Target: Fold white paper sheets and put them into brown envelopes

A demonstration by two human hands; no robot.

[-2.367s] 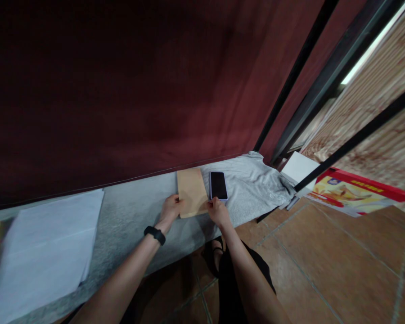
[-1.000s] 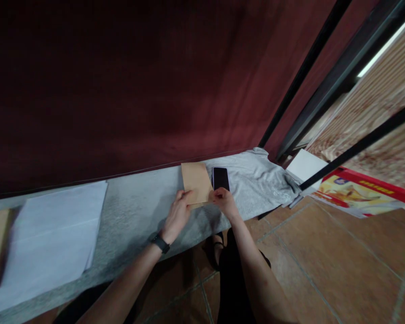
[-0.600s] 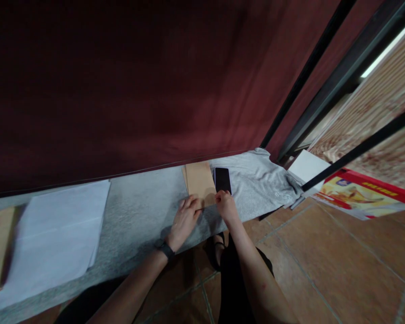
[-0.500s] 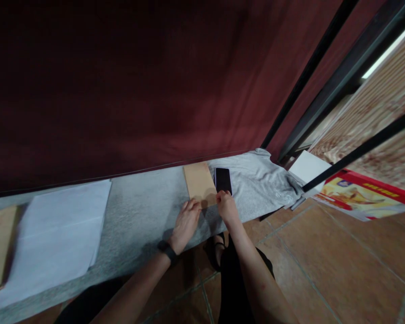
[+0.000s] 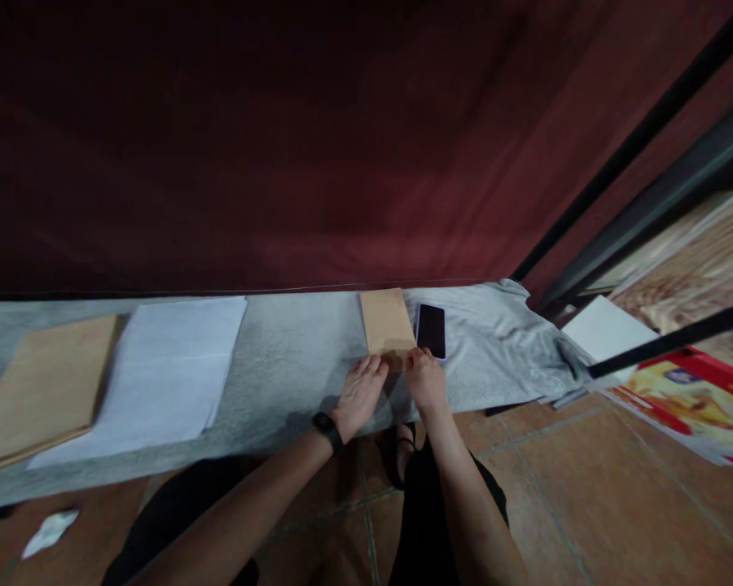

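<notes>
A flat rectangle of brown kraft paper [image 5: 388,316], shaped like an envelope, lies on the grey cloth. A darker band crosses its near end; whether that is a fold or a shadow I cannot tell. My left hand [image 5: 362,392], wearing a black wristband, has its fingers together at the paper's near left corner. At the near right corner my right hand [image 5: 426,381] is closed, fingers curled in a pinch on the edge. Both thumbs are largely hidden. A dark-screened phone [image 5: 431,330] lies just beyond my right hand, beside the paper.
Grey cloth [image 5: 293,358] covers the long, narrow bench. On its left are white sheets [image 5: 171,374] and a stack of brown kraft paper [image 5: 49,378]. A dark red panel [image 5: 281,163] rises behind. Black poles [image 5: 635,155] and a colourful carton [image 5: 696,399] are at right.
The view has swung left, so more of the brown stack shows and everything sits further right in the picture. Both hands stay at the paper's near end, with little visible movement.
</notes>
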